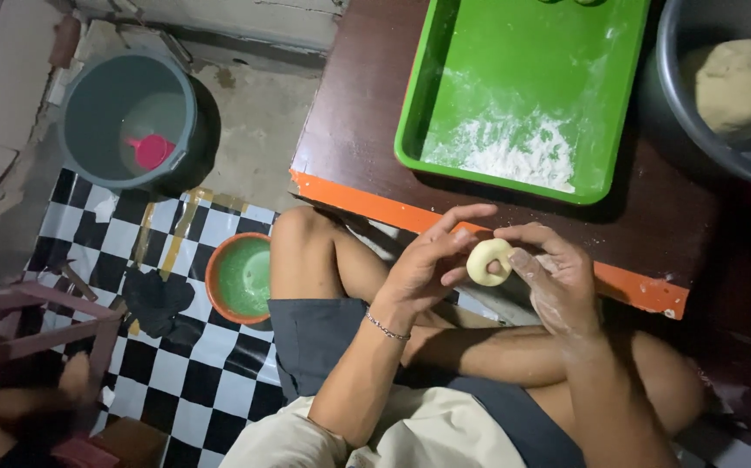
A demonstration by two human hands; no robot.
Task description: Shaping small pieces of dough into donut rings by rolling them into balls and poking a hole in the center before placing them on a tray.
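Held at the centre of the frame, just below the table's orange edge: a small pale dough ring [489, 261], smooth and cream-coloured, with what looks like a hole at its middle, though fingers partly cover it. Pinched from the left by the left hand [427, 264], fingers curled around its side, thumb stretched above. Gripped from the right by the flour-dusted right hand [553, 276], fingertips pressed into the ring's edge.

Above, on the dark table [358, 121], a green tray [527, 87] with a patch of white flour near its lower rim. At the upper right, a grey bowl [696, 130] with a large lump of dough [739, 87]. At the upper left, on the floor, a grey bucket [129, 117] with a pink scoop [150, 150] inside. Left of the knee, an orange-rimmed bowl [239, 277], green inside.
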